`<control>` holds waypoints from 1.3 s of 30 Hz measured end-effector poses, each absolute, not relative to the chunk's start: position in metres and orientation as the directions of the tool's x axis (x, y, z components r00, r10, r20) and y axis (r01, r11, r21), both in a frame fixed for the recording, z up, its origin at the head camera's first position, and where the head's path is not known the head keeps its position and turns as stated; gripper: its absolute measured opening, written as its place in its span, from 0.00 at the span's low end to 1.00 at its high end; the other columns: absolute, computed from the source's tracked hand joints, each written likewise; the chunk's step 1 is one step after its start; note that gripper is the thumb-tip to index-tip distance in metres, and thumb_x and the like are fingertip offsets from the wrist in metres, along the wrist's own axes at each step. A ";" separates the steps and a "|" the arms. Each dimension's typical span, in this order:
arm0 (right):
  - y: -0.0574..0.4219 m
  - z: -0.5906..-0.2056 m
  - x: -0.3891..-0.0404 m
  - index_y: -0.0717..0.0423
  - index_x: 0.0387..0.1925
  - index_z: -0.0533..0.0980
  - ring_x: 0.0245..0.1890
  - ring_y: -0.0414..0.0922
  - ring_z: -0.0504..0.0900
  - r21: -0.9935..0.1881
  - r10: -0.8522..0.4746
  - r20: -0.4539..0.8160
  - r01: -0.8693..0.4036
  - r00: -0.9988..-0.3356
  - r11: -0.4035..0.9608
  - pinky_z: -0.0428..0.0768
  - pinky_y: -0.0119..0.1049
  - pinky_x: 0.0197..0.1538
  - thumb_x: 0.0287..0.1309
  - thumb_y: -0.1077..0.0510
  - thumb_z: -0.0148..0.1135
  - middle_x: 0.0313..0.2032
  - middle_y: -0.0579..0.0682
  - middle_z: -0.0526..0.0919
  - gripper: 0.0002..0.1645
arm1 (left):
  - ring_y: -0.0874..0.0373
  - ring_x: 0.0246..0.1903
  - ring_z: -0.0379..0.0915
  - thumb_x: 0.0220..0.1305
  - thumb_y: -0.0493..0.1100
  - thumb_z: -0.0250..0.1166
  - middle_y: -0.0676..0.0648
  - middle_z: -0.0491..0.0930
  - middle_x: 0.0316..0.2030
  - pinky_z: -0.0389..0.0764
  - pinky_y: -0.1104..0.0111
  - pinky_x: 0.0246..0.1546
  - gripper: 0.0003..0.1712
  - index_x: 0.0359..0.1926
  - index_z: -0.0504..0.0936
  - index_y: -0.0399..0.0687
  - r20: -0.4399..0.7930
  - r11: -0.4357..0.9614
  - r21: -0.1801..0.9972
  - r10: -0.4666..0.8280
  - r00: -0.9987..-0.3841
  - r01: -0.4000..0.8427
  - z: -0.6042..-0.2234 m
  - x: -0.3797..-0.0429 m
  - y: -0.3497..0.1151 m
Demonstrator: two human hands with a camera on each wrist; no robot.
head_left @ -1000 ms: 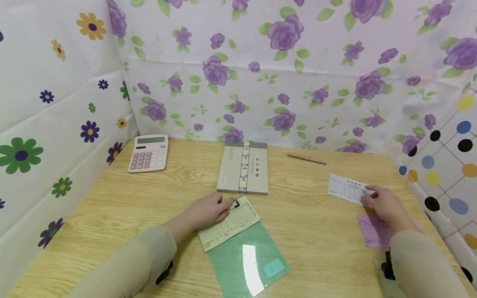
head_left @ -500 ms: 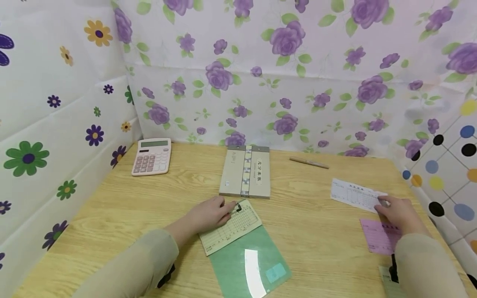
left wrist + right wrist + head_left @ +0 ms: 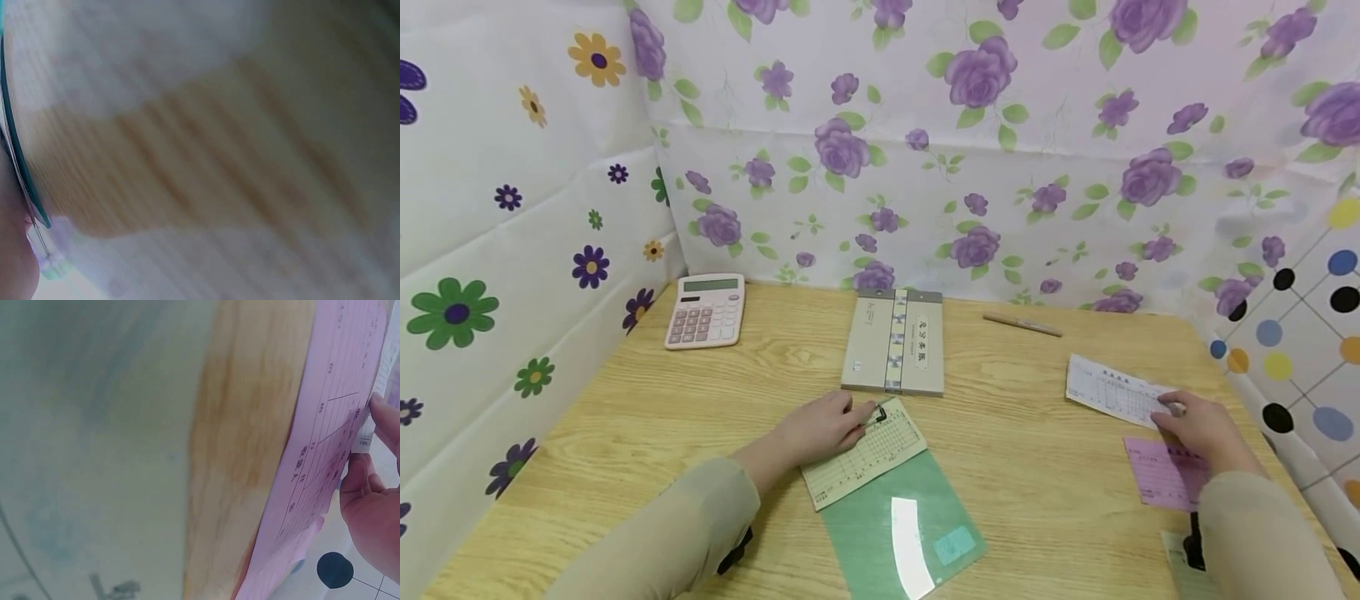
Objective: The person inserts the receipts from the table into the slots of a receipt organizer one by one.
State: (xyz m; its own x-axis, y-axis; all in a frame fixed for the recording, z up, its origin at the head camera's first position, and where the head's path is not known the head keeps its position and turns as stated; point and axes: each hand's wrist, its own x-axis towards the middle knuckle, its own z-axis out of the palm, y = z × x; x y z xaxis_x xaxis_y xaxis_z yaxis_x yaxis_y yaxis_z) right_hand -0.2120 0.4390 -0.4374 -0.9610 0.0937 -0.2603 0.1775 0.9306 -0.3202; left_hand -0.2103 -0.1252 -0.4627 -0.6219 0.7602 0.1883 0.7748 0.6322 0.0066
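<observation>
My left hand (image 3: 820,429) lies over a pale yellow printed form (image 3: 872,454), thumb and forefinger pinching a small clip (image 3: 881,413) at its top edge. The form lies on a see-through green sheet (image 3: 887,525). Only the edge of a thumb (image 3: 15,244) shows in the left wrist view, beside a green edge and thin wire-like lines. Farther right, my right hand (image 3: 1206,429) pinches the right end of a white printed slip (image 3: 1112,390) between thumb and fingers. A pink slip (image 3: 1165,473) lies just below that hand, partly covered by the forearm.
A pink-and-white calculator (image 3: 705,311) stands at the back left. Behind the left hand lies a grey ledger pack (image 3: 893,342) with a patterned band. A brown pen (image 3: 1022,325) rests at the back right. Another greenish pad (image 3: 1183,567) with a black clip sits by the right sleeve.
The right hand has shifted slightly right along the white slip, still at its right end. The head view has tilted a little. The left hand stays on the form.
</observation>
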 end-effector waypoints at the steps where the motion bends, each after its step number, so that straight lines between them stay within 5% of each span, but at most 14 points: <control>1: 0.439 -0.437 -0.212 0.70 0.59 0.63 0.55 0.77 0.55 -0.335 0.095 -0.268 0.185 -0.959 0.924 0.58 0.69 0.53 0.62 0.41 0.55 0.56 0.81 0.58 0.39 | 0.62 0.24 0.57 0.66 0.48 0.57 0.51 0.65 0.29 0.63 0.72 0.23 0.26 0.63 0.71 0.46 0.188 0.633 0.009 0.759 -0.623 0.774 -0.462 -0.210 -0.125; 8: 0.435 -0.432 -0.212 0.68 0.61 0.62 0.50 0.69 0.66 -0.442 0.106 -0.280 0.227 -0.954 0.868 0.67 0.62 0.48 0.62 0.37 0.52 0.54 0.78 0.62 0.42 | 0.61 0.24 0.57 0.67 0.49 0.56 0.50 0.66 0.29 0.64 0.72 0.23 0.26 0.63 0.71 0.46 0.184 0.635 -0.012 0.760 -0.623 0.772 -0.461 -0.211 -0.124; 17: 0.426 -0.427 -0.209 0.64 0.66 0.59 0.50 0.64 0.65 -0.589 0.201 -0.243 0.308 -0.949 0.747 0.68 0.58 0.48 0.66 0.41 0.47 0.58 0.73 0.60 0.38 | 0.62 0.24 0.57 0.68 0.50 0.54 0.51 0.65 0.29 0.65 0.72 0.24 0.26 0.65 0.69 0.48 0.161 0.644 -0.039 0.759 -0.631 0.764 -0.461 -0.211 -0.124; 29: 0.422 -0.430 -0.211 0.65 0.65 0.62 0.41 0.52 0.74 -0.651 0.155 -0.191 0.243 -0.969 0.719 0.75 0.38 0.37 0.69 0.49 0.45 0.50 0.63 0.71 0.31 | 0.62 0.25 0.58 0.68 0.50 0.54 0.51 0.65 0.30 0.66 0.71 0.25 0.26 0.65 0.69 0.48 0.127 0.661 0.005 0.743 -0.657 0.750 -0.459 -0.209 -0.124; 39: 0.406 -0.412 -0.211 0.61 0.68 0.58 0.40 0.48 0.76 -0.740 0.074 -0.130 0.146 -0.989 0.657 0.78 0.36 0.38 0.68 0.44 0.45 0.46 0.59 0.66 0.36 | 0.61 0.24 0.57 0.68 0.49 0.55 0.50 0.65 0.30 0.65 0.71 0.24 0.26 0.64 0.69 0.46 0.135 0.659 -0.003 0.745 -0.653 0.752 -0.459 -0.209 -0.124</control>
State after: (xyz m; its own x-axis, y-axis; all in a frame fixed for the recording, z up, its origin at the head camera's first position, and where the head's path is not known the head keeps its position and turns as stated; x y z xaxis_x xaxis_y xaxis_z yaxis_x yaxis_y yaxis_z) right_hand -0.2106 0.4055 -0.4122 -0.9888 0.0735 -0.1297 0.1459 0.6566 -0.7400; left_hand -0.2086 -0.1235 -0.4587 -0.6528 0.7454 0.1347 0.7520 0.6591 -0.0030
